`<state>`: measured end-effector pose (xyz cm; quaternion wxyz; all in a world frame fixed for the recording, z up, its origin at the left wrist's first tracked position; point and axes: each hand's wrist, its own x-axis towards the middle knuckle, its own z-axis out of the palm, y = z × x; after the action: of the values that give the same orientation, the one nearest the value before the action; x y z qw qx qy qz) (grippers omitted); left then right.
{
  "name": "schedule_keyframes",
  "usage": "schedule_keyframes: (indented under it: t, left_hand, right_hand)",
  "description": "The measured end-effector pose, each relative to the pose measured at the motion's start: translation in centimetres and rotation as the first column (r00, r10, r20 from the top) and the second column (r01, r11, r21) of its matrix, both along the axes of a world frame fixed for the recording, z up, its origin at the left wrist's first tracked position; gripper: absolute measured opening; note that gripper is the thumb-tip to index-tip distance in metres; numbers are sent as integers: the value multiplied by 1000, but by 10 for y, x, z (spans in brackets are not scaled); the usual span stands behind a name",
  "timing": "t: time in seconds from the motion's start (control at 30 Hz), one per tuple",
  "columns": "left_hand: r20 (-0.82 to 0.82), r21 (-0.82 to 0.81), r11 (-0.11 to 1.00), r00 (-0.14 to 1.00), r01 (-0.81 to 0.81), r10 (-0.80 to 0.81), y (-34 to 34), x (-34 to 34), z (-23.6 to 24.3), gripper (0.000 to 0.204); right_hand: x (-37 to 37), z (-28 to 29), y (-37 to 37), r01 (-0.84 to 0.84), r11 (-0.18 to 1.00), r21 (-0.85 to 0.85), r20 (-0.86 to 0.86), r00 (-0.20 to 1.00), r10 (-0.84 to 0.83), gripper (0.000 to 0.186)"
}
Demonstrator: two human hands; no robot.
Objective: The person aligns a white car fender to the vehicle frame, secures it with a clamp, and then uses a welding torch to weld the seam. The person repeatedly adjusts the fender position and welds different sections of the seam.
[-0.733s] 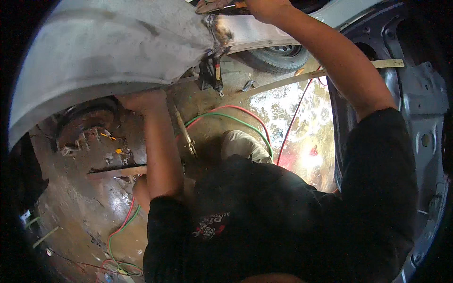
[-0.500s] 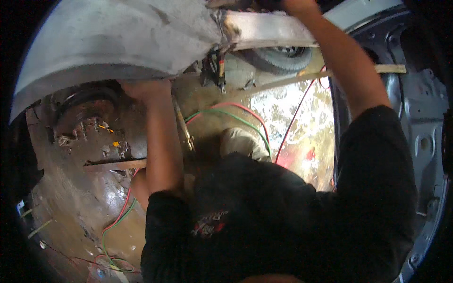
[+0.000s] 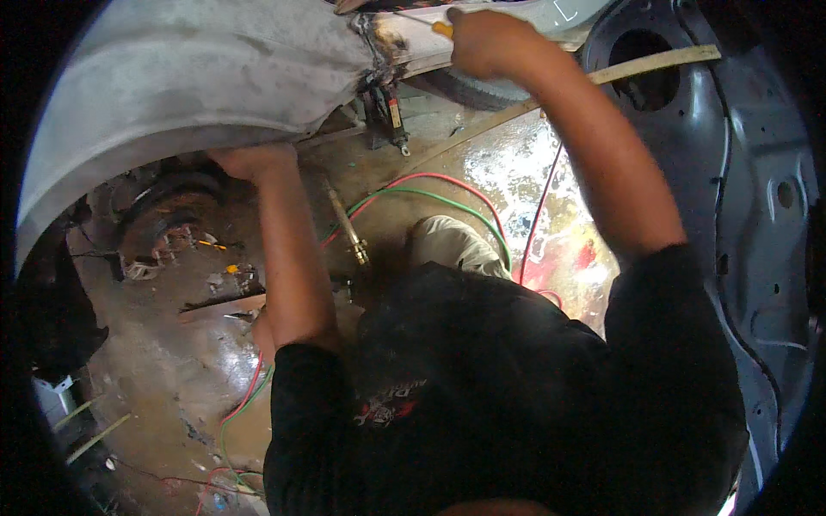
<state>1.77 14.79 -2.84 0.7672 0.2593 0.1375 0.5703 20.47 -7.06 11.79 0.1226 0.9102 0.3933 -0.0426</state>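
Observation:
My right hand (image 3: 490, 45) is closed round the yellow handle of a screwdriver (image 3: 442, 30). Its thin metal shaft points left, toward the scorched seam (image 3: 383, 47) where a grey car body panel (image 3: 198, 69) meets the pale sill. My left hand (image 3: 258, 162) reaches up against the lower edge of the wheel arch (image 3: 155, 150). The panel's lip hides the fingers of that hand, so their grip does not show.
A black jack-like support (image 3: 383, 116) stands below the seam, near a tyre (image 3: 477, 90). Red and green hoses (image 3: 465, 211) and a brass torch (image 3: 346, 224) lie on the floor. A wooden strip (image 3: 654, 62) reaches toward the grey door (image 3: 757, 224) at right.
My right hand has come down and left from the top edge, bringing the screwdriver into view. My left hand stays at the arch edge. The whole view has shifted slightly.

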Motion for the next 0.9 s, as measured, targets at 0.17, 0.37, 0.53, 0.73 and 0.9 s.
schedule_keyframes:
  t: [0.17,0.37,0.53,0.73,0.9]
  left_hand:
    - [-284,67,997,959,25,-5,35,-22,-25,61]
    - [-419,127,980,904,156,-89,-10,-60,17,54]
    - [-611,561,751,786,348,92,3,-71,14,61]
    - [-660,743,552,556,380,506,-16,-65,26,71]
    - [-552,829,480,553,287,624,2,-65,10,66]
  right_hand:
    - [-78,-29,-23,63,956,288,-120,992,-29,50]
    - [-67,-61,-40,217,899,381,-213,966,-143,43]
    - [-81,-58,-23,193,901,387,-191,973,-127,45]
    - [-84,-114,-43,348,737,580,-329,927,-179,39]
    - [-148,-195,-72,384,666,640,-495,869,-25,37]
